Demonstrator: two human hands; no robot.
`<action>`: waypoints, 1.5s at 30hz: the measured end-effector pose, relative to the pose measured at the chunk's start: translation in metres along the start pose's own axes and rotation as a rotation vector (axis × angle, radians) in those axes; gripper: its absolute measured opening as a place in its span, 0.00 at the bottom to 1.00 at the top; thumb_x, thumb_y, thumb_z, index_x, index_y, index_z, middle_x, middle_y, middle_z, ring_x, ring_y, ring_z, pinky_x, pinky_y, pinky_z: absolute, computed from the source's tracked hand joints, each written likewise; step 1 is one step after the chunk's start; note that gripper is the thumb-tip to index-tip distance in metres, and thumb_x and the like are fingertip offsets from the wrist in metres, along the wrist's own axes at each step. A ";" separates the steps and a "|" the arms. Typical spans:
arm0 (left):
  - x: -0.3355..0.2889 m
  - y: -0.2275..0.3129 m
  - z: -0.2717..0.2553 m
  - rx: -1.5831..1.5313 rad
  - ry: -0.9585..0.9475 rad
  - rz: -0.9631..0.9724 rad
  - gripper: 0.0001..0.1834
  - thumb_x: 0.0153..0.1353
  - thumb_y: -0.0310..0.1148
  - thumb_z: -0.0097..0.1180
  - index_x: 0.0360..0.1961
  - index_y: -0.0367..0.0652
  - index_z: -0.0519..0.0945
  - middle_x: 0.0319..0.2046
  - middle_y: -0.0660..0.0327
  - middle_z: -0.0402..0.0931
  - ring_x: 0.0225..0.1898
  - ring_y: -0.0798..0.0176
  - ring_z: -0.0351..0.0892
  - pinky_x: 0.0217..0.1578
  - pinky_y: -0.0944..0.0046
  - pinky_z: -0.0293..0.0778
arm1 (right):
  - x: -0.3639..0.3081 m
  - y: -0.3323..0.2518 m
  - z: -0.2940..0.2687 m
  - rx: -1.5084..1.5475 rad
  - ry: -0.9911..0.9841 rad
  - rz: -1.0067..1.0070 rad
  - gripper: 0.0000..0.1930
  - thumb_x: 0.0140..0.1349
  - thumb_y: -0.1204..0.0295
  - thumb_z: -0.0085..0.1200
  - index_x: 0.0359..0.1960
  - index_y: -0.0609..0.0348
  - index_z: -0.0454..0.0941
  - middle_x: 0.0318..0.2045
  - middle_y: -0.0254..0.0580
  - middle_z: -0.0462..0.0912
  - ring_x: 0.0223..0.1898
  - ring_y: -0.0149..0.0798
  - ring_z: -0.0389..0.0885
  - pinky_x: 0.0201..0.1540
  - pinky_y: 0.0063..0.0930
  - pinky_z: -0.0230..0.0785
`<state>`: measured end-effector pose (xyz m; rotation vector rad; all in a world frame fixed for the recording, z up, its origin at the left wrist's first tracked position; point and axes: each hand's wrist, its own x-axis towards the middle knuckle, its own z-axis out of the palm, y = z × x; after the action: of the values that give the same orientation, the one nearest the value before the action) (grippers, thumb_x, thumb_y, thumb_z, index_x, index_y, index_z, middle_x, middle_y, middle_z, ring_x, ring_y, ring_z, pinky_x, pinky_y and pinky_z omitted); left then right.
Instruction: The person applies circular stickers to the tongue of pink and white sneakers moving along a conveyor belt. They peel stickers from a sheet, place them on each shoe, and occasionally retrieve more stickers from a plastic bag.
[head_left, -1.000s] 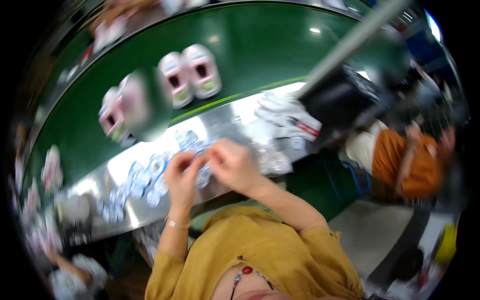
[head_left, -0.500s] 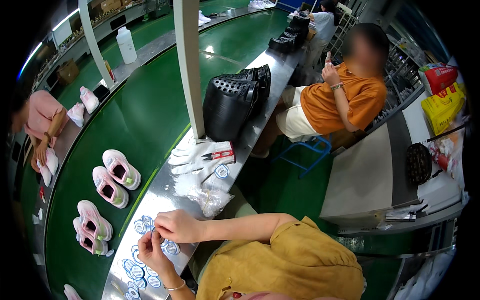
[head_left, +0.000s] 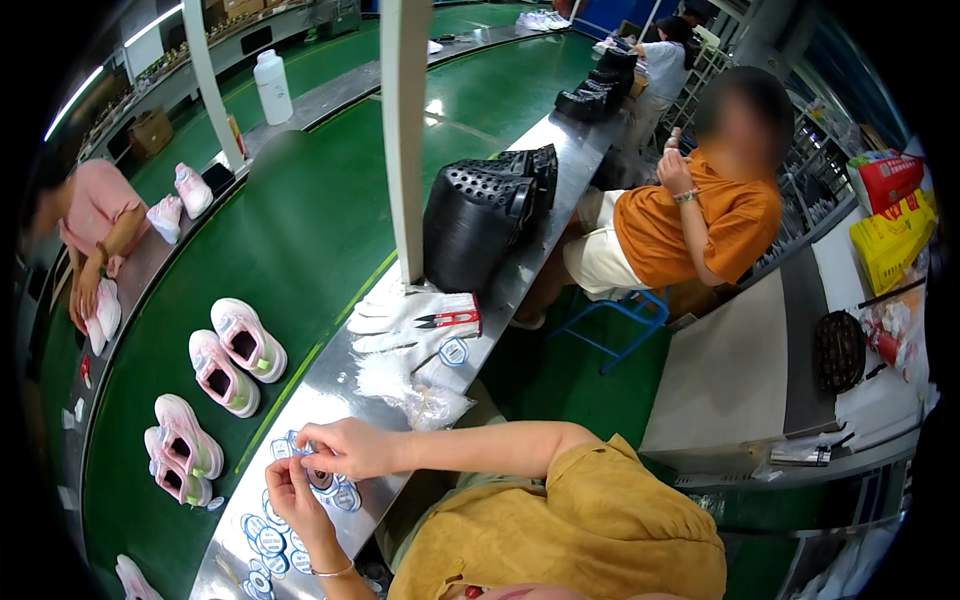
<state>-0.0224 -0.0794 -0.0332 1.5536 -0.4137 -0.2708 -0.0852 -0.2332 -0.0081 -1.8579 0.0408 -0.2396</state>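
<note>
Over the metal ledge (head_left: pixel 335 400), my left hand (head_left: pixel 300 500) and my right hand (head_left: pixel 348 447) meet fingertip to fingertip. Both are closed in a pinch on what looks like a round blue-and-white tag, mostly covered by the fingers. Loose round tags (head_left: pixel 270 541) lie scattered below and around the hands. Farther along the ledge is an open clear bag (head_left: pixel 436 405) spilling thin white plastic strands (head_left: pixel 382 378). White work gloves (head_left: pixel 385 322) lie beyond it, with red-handled thread snips (head_left: pixel 450 319) on top and a single tag (head_left: pixel 453 351) beside them.
Pink-and-white sneakers (head_left: pixel 250 340) stand on the green belt (head_left: pixel 310 220) at my left. A white post (head_left: pixel 405 150) rises from the ledge beside black perforated clogs (head_left: pixel 475 225). One co-worker (head_left: pixel 690 215) sits beyond; another (head_left: pixel 100 225) handles shoes across the belt.
My hands stay pinched together and have shifted slightly up and left over the tags. The view has turned a little, moving the far scene right and down.
</note>
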 end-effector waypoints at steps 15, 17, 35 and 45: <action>0.101 -0.053 -0.055 0.178 0.287 -0.026 0.10 0.63 0.31 0.54 0.40 0.35 0.74 0.36 0.62 0.75 0.36 0.71 0.73 0.37 0.69 0.71 | 0.108 0.053 -0.005 -0.296 0.071 0.059 0.05 0.57 0.71 0.51 0.29 0.57 0.78 0.23 0.51 0.79 0.27 0.54 0.79 0.29 0.43 0.69; 0.118 -0.063 -0.056 0.047 0.244 -0.170 0.09 0.62 0.30 0.54 0.40 0.35 0.74 0.36 0.60 0.76 0.36 0.69 0.74 0.37 0.68 0.73 | 0.117 0.056 0.003 -0.385 0.050 0.049 0.06 0.57 0.70 0.50 0.29 0.57 0.78 0.23 0.50 0.80 0.28 0.54 0.79 0.30 0.43 0.69; 0.152 -0.103 -0.080 -0.395 -0.009 -0.406 0.08 0.63 0.31 0.54 0.40 0.39 0.78 0.31 0.66 0.77 0.30 0.73 0.75 0.30 0.74 0.73 | 0.175 0.088 0.063 -0.721 -0.172 -0.014 0.11 0.47 0.69 0.55 0.35 0.41 0.82 0.27 0.46 0.83 0.31 0.52 0.82 0.32 0.44 0.74; 0.139 -0.090 -0.095 0.136 0.269 -0.106 0.08 0.64 0.33 0.53 0.34 0.38 0.75 0.30 0.64 0.77 0.30 0.75 0.73 0.26 0.76 0.67 | 0.164 0.078 0.075 -0.553 -0.070 -0.140 0.09 0.48 0.77 0.50 0.30 0.69 0.68 0.20 0.56 0.78 0.25 0.57 0.80 0.26 0.49 0.69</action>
<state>0.1507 -0.0526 -0.1077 1.7207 -0.1409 -0.1136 0.0965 -0.2105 -0.0790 -2.4228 -0.0795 -0.2785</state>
